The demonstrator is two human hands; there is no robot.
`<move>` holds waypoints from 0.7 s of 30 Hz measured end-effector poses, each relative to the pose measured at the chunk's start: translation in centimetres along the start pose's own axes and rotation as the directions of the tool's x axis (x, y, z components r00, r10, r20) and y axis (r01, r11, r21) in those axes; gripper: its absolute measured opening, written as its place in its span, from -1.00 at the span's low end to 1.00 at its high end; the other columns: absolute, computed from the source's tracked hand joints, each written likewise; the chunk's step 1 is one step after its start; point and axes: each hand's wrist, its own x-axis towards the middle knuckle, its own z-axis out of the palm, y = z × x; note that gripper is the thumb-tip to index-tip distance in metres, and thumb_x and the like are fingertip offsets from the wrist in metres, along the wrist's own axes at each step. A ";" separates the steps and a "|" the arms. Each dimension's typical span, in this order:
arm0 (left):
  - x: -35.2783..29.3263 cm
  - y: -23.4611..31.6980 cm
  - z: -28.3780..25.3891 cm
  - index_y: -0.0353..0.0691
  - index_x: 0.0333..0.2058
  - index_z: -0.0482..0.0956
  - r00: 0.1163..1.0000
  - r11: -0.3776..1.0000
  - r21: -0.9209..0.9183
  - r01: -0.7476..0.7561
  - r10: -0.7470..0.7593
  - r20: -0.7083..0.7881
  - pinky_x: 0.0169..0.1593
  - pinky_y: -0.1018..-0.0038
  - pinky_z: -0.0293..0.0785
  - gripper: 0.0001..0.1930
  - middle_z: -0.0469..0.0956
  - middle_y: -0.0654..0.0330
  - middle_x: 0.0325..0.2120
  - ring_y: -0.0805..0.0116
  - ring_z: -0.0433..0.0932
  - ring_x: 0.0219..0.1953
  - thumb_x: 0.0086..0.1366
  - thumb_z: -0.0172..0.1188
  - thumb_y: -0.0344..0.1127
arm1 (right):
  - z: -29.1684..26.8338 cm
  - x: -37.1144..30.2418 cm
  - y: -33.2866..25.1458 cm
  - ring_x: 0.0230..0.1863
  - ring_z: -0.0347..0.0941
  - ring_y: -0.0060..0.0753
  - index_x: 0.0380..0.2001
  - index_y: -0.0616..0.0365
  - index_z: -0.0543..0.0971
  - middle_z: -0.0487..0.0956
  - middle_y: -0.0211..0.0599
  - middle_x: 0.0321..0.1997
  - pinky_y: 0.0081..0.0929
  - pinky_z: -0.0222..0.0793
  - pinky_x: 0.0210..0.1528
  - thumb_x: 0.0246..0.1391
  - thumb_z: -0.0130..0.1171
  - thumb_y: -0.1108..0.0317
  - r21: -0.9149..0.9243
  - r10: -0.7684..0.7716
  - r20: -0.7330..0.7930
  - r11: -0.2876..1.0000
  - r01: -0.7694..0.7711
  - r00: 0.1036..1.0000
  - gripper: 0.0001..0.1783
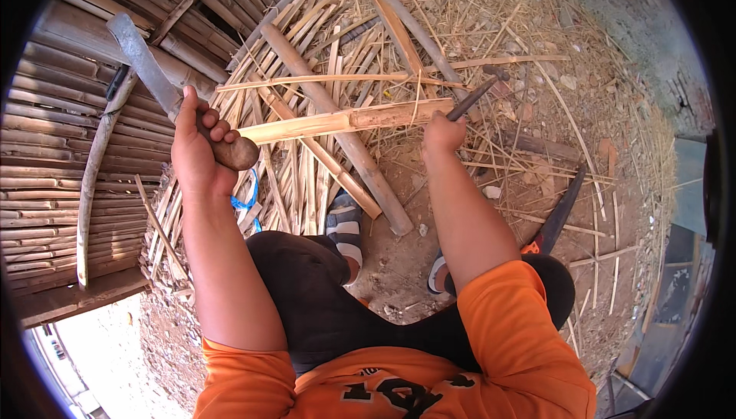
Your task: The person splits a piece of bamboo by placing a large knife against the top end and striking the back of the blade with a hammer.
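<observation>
My left hand (203, 151) is wrapped round the rounded wooden handle of a machete (149, 66), its broad metal blade tilted up and to the left. Beyond that hand, a pale split bamboo piece (322, 124) stretches rightward across a round bamboo pole (337, 120). My right hand (443, 134) is closed at the right end of the split piece. From its fist a dark narrow tool (474, 98) juts up and right; its exact kind is unclear. The fingers of that hand are partly hidden.
Many bamboo strips (307, 181) lie heaped under and beyond the split piece. A bamboo slat wall (54, 166) stands at the left. A dark tapering blade with an orange handle (560, 212) rests by my right knee. Blue cord (249, 193) lies near the left forearm.
</observation>
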 end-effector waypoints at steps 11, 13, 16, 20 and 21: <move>-0.9 2.2 -2.3 -0.08 -0.43 0.39 0.997 0.996 -0.040 -0.083 0.083 -0.003 -0.49 0.54 0.30 -0.65 0.31 0.39 -0.59 0.55 0.30 -0.59 0.40 0.27 -0.02 | 2.2 -9.6 -25.9 -0.38 0.59 -0.12 -0.33 0.25 0.51 0.60 -0.12 -0.41 -0.23 0.46 -0.24 0.01 0.25 0.48 -0.121 -0.658 0.094 0.737 0.665 0.747 -0.85; -0.7 2.4 -2.9 -0.10 -0.43 0.40 0.994 0.993 -0.045 -0.108 0.108 -0.005 -0.51 0.53 0.32 -0.66 0.33 0.37 -0.59 0.54 0.33 -0.60 0.40 0.27 -0.06 | 2.4 -10.9 -31.0 -0.42 0.55 -0.26 -0.34 0.22 0.47 0.56 -0.20 -0.41 -0.30 0.46 -0.32 0.03 0.28 0.49 -0.105 -0.731 0.107 0.665 0.739 0.674 -0.82; -0.1 2.5 -4.0 -0.13 -0.37 0.40 0.990 0.989 -0.055 -0.137 0.135 -0.044 -0.52 0.52 0.33 -0.69 0.34 0.35 -0.59 0.54 0.33 -0.60 0.39 0.30 -0.10 | 3.0 -13.7 -38.4 -0.42 0.54 -0.36 -0.31 0.24 0.42 0.51 -0.20 -0.35 -0.34 0.60 -0.37 0.03 0.32 0.51 0.068 -0.761 0.179 0.641 0.764 0.623 -0.75; 0.6 2.6 -5.5 -0.17 -0.25 0.37 0.988 0.988 -0.082 -0.129 0.121 -0.096 -0.51 0.51 0.34 -0.66 0.36 0.33 -0.55 0.53 0.34 -0.59 0.36 0.32 -0.10 | 2.9 -18.6 -49.2 -0.54 0.46 -0.34 -0.48 0.36 0.56 0.54 -0.19 -0.52 -0.29 0.37 -0.46 -0.11 0.14 0.54 0.105 -0.945 0.073 0.325 0.940 0.318 -0.91; 0.8 2.8 -5.9 -0.18 -0.24 0.37 0.988 0.987 -0.087 -0.134 0.127 -0.084 -0.51 0.51 0.35 -0.66 0.36 0.33 -0.55 0.53 0.34 -0.59 0.36 0.32 -0.10 | 2.8 -19.5 -50.4 -0.51 0.49 -0.30 -0.46 0.38 0.57 0.56 -0.16 -0.51 -0.26 0.38 -0.44 -0.10 0.14 0.53 0.049 -0.949 0.100 0.306 0.951 0.300 -0.88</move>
